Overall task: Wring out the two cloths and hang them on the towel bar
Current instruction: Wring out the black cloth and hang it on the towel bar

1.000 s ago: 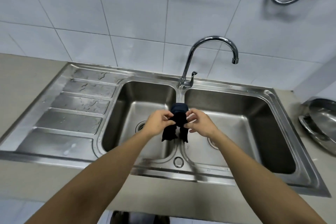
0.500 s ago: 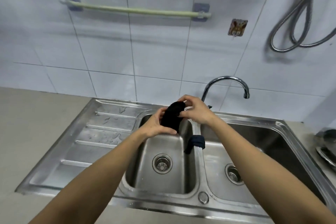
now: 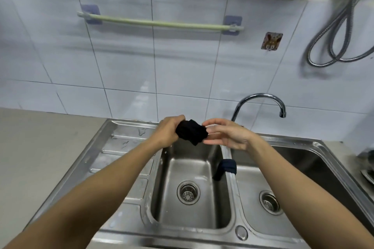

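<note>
Hands moved left | left hand (image 3: 168,131) grips black cloth (image 3: 191,132) | right hand (image 3: 226,134) fingertips pinch it

No readable text, label, brand or number showed anywhere. The small square plate (image 3: 271,40) on the wall tiles carried only a brownish pattern, too blurred to make out as writing.

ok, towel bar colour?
Pale green towel bar, on lavender-blue wall mounts; shows in the head view, the only one.
</note>
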